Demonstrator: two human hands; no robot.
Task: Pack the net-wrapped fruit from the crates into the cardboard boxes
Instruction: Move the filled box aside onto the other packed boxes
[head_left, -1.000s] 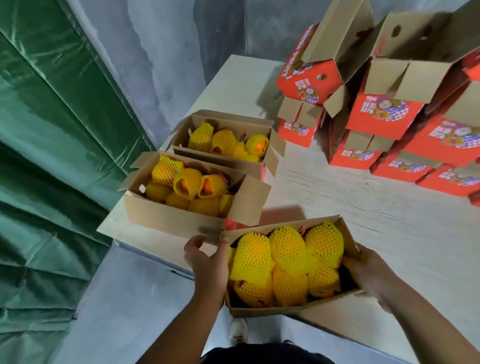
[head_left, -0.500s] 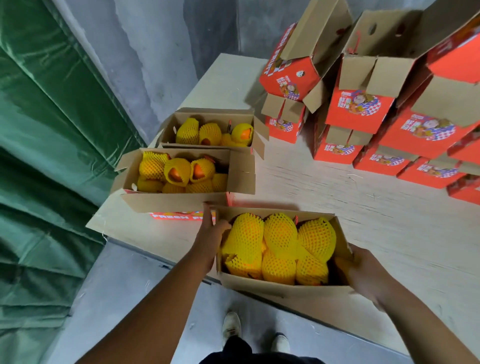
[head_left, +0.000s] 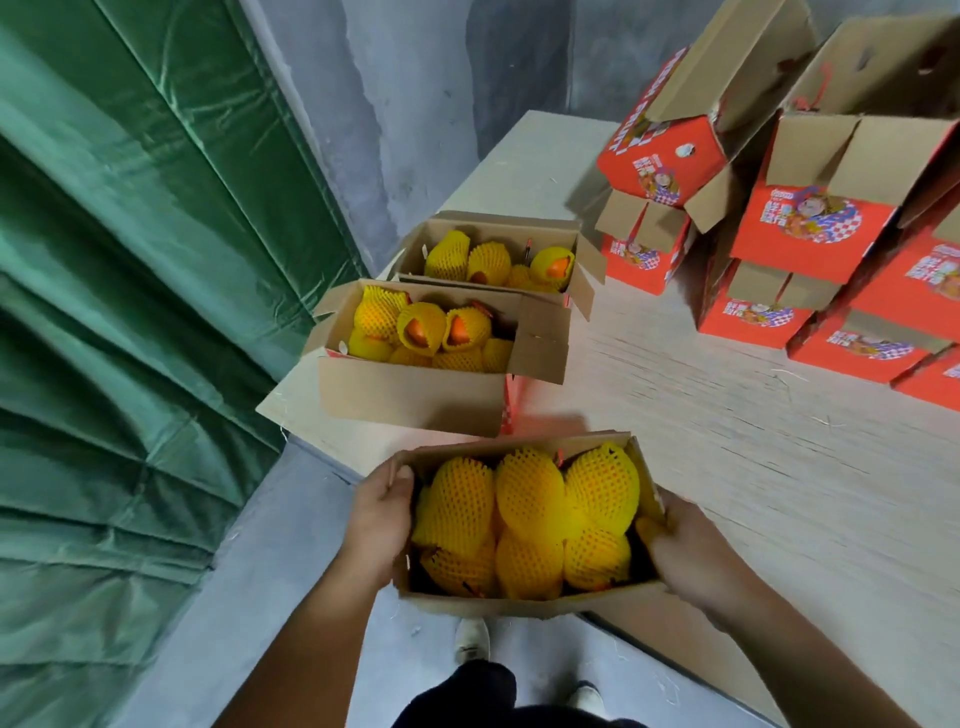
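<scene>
A cardboard box (head_left: 519, 605) full of fruit in yellow foam nets (head_left: 530, 512) sits at the near corner of the table, partly over its edge. My left hand (head_left: 376, 525) grips its left end, thumb over the rim. On its right end is my right hand (head_left: 691, 556), fingers curled around the wall. Two more filled boxes stand behind it: a middle one (head_left: 410, 395) and a far one (head_left: 582, 260), both with flaps open.
Several open red printed cartons (head_left: 810, 244) are stacked at the back right of the pale wooden table (head_left: 727, 441). A green curtain (head_left: 130, 312) hangs on the left, with a grey wall behind. My shoes (head_left: 472, 639) stand on the grey floor below the table edge.
The box in my hands has slid toward me, over the table's near edge. My left hand moved from the far left corner to the left end wall.
</scene>
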